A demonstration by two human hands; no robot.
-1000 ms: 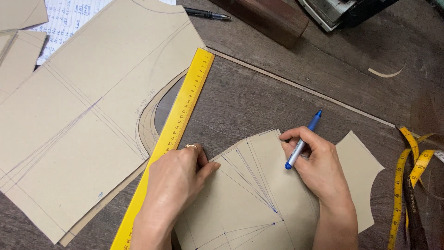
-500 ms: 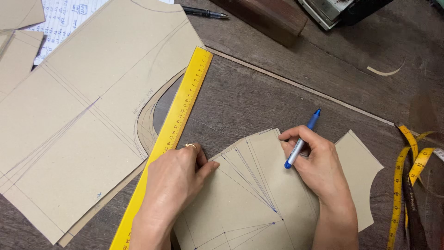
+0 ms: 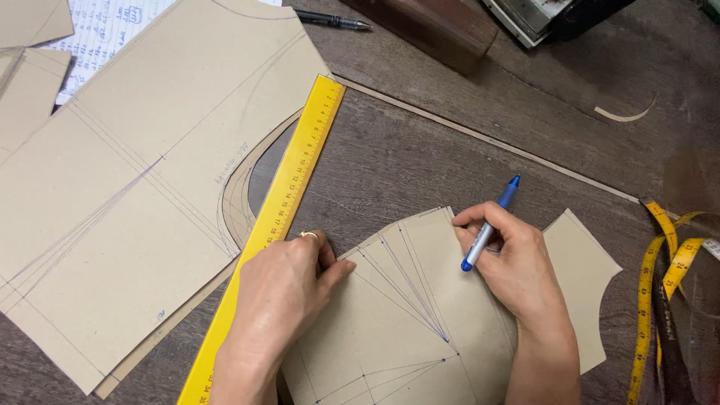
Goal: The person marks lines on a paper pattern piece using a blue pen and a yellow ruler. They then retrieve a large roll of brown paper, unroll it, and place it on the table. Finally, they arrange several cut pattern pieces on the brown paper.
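A dark wooden table (image 3: 420,161) is seen, spread with brown card pattern pieces (image 3: 142,187), a yellow ruler (image 3: 281,210), a black pen (image 3: 330,19), a yellow tape measure (image 3: 652,292) and lined paper (image 3: 105,30).

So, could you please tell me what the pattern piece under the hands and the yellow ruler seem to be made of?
Pattern piece: likely matte tan card, flat with crisp cut edges and pen lines. Yellow ruler: smooth, glossy, probably plastic or painted metal; unclear which.

No packages, labels, signs or screens can be made out with certainty on the worktable; the grey and black objects at its top edge are cut off and cannot be identified
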